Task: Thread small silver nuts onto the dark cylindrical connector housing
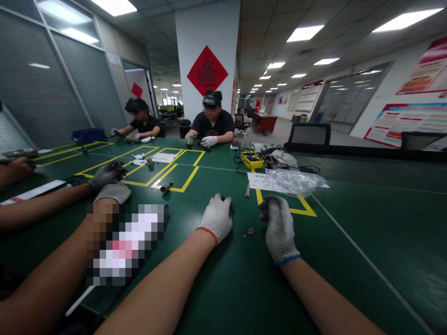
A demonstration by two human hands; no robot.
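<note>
My left hand [217, 217], in a white knit glove with an orange cuff, rests near the middle of the green table. Its fingers are curled and mostly hidden behind the back of the hand, so what they hold cannot be made out. To its right is my right hand [280, 229], in a greyish glove with a blue cuff, fingers bent inward; any small part in them is hidden. Several small metal rings [250, 231] lie between the hands. Beyond them is a slim metal fitting [247, 190]. A larger metal cylindrical part [166, 188] lies farther left.
A co-worker's gloved hands [111, 184] hold a metal part at left. Two people sit across the green table [223, 288]. A plastic bag [295, 181] lies on paper, by a yellow box [252, 160] and black cables. A blue bin [88, 135] stands far left.
</note>
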